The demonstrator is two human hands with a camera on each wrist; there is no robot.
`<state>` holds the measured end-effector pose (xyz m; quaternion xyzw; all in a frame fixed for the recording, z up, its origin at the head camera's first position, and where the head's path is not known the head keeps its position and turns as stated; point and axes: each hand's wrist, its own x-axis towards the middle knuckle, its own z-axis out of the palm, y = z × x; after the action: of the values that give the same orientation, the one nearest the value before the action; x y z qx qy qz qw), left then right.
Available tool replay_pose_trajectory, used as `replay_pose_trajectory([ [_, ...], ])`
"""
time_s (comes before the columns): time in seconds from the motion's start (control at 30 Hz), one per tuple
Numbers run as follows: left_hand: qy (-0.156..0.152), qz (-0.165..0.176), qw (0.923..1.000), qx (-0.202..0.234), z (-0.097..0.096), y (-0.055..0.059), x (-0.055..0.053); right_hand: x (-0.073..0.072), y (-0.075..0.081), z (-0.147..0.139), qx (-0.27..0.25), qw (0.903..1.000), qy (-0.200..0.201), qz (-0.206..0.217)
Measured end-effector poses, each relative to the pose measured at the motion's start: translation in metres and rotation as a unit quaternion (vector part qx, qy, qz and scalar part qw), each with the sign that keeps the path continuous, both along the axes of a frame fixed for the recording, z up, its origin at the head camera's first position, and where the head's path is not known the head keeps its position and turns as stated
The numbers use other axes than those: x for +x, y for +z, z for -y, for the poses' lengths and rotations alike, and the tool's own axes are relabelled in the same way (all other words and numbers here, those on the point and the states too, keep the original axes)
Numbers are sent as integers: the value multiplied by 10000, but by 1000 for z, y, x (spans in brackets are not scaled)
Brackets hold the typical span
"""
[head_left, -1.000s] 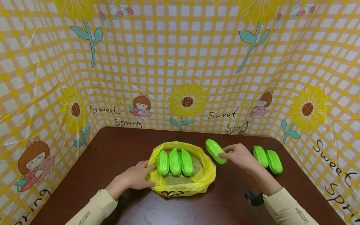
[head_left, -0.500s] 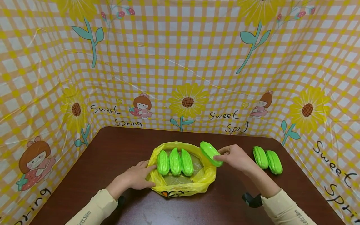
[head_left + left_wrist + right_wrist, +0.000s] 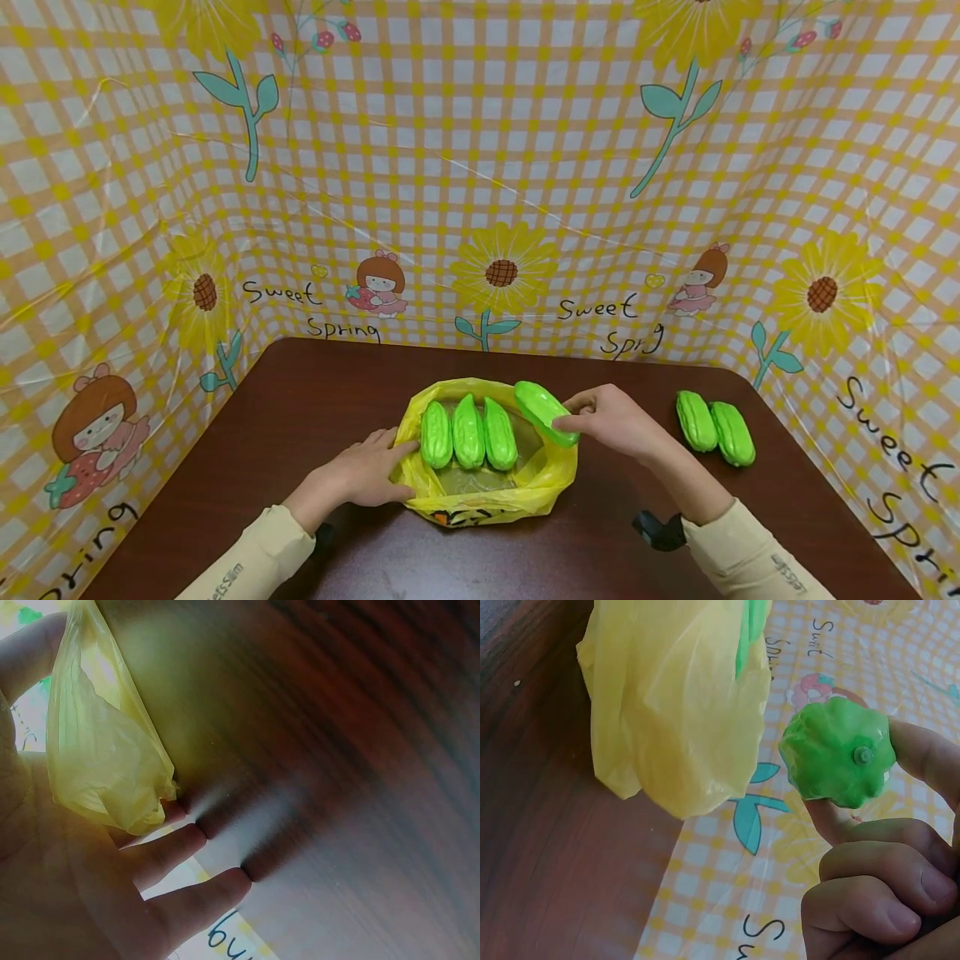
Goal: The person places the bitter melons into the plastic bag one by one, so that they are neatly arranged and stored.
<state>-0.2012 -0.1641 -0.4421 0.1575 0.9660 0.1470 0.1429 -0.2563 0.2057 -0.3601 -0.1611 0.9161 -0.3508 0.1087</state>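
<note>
A yellow plastic bag point(image 3: 480, 504) stands with its mouth spread wide on the table, three bright green bitter melons point(image 3: 467, 433) side by side inside. At its left rim is my left hand point(image 3: 367, 471); its fingers are mostly straight, and in the left wrist view the bag's film point(image 3: 112, 742) lies between thumb and palm while fingertips touch the table. My right hand point(image 3: 611, 421) pinches another bitter melon point(image 3: 542, 410) near its closer end, tilted over the bag's right rim. In the right wrist view, that melon's stem end point(image 3: 862, 754) faces the camera.
Two more bitter melons point(image 3: 707, 427) lie together on the right of the dark brown table point(image 3: 315, 383). Checked, flower-printed cloth point(image 3: 495, 150) walls off the back and both sides.
My right hand has moved left with the bitter melon, from right of the bag to over its right rim. My left hand and the melons in the bag stay where they were.
</note>
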Motion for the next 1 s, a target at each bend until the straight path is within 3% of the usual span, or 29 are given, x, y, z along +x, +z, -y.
replay_pose_trajectory([
  [0.53,-31,22,10000,1,1,-1,-1,-8,-13,22,85,9997,54,212],
  [1.0,-30,-21,10000,25,1,-1,-1,-12,-21,36,630,9977,-236,-56],
])
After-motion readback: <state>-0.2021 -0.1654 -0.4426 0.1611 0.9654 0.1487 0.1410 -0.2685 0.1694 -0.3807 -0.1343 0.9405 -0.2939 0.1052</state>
